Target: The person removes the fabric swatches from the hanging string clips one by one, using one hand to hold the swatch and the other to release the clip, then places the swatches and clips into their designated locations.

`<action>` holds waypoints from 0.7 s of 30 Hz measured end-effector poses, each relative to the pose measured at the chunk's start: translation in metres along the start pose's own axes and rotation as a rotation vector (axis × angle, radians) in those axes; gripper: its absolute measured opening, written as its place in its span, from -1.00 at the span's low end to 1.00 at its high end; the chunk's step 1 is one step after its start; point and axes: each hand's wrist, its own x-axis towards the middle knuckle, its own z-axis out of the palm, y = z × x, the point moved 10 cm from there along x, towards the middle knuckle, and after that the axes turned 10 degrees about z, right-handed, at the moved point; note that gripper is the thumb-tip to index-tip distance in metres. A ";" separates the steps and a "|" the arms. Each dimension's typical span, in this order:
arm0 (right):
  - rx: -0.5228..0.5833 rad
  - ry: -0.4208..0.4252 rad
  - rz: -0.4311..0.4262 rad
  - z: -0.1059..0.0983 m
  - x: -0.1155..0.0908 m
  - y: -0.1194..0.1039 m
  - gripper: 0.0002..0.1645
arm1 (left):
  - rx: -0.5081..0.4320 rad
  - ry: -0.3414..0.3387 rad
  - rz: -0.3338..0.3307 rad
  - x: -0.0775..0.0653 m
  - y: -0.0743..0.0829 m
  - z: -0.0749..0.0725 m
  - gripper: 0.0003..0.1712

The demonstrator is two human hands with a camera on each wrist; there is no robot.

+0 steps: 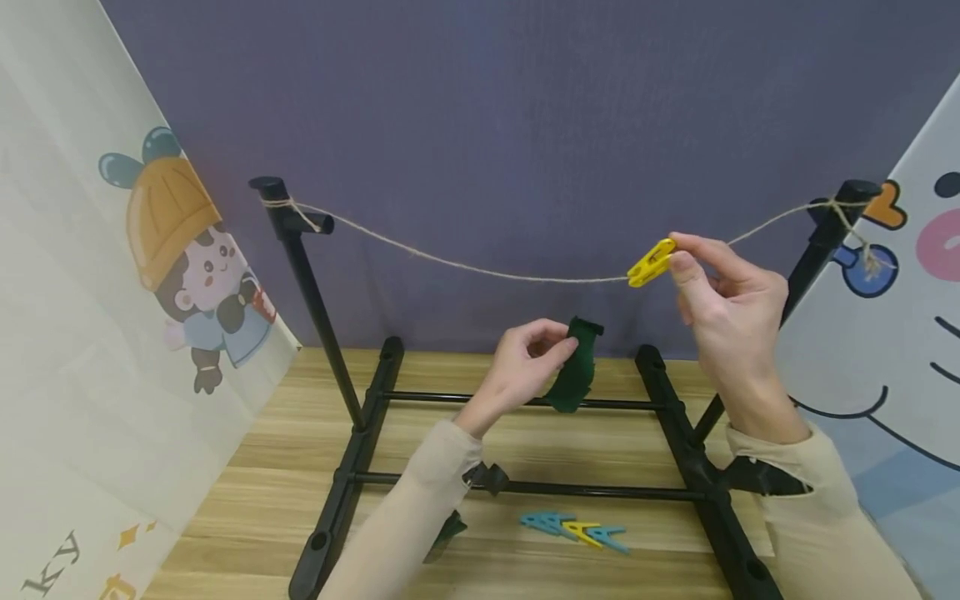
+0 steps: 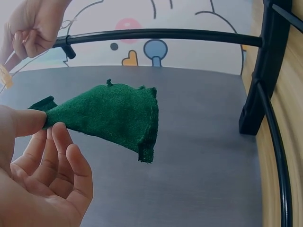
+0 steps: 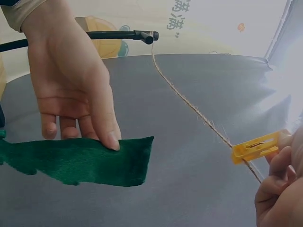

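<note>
In the head view my left hand pinches a small dark green cloth piece between thumb and fingers, below the twine. The left wrist view shows the green cloth spreading out from the pinch to a rough, folded edge. My right hand pinches a yellow clothespin by its handle end. In the right wrist view the front of the yellow clothespin meets the twine. The cloth hangs apart from the twine and the clothespin.
The twine is tied between two posts of a black frame. Blue and yellow clothespins lie on the wooden table. Another dark green piece is partly hidden by the left forearm. A grey-blue panel stands behind.
</note>
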 end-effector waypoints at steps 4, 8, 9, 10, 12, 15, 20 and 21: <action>0.000 -0.003 -0.041 -0.002 -0.002 -0.003 -0.75 | -0.004 -0.005 0.000 -0.003 -0.003 0.001 -0.71; -0.026 -0.011 -0.073 -0.002 -0.004 -0.004 -0.74 | -0.010 0.007 -0.001 -0.006 -0.005 -0.002 -0.71; -0.023 -0.017 -0.082 -0.002 -0.005 -0.004 -0.73 | -0.011 0.008 0.000 -0.007 -0.005 -0.003 -0.72; -0.026 -0.023 -0.087 -0.001 -0.006 -0.004 -0.72 | -0.013 0.009 0.000 -0.007 -0.006 -0.003 -0.72; -0.046 -0.030 -0.095 -0.001 -0.007 -0.004 -0.72 | -0.014 0.010 -0.002 -0.009 -0.006 -0.005 -0.72; -0.085 -0.045 -0.101 -0.001 -0.010 -0.002 -0.70 | -0.012 0.009 -0.001 -0.011 -0.008 -0.007 -0.71; -0.109 -0.086 -0.111 0.002 -0.012 0.002 -0.68 | -0.009 0.008 0.004 -0.014 -0.010 -0.010 -0.72; -0.104 -0.093 -0.112 0.002 -0.012 0.003 -0.67 | -0.007 0.008 0.006 -0.015 -0.010 -0.010 -0.72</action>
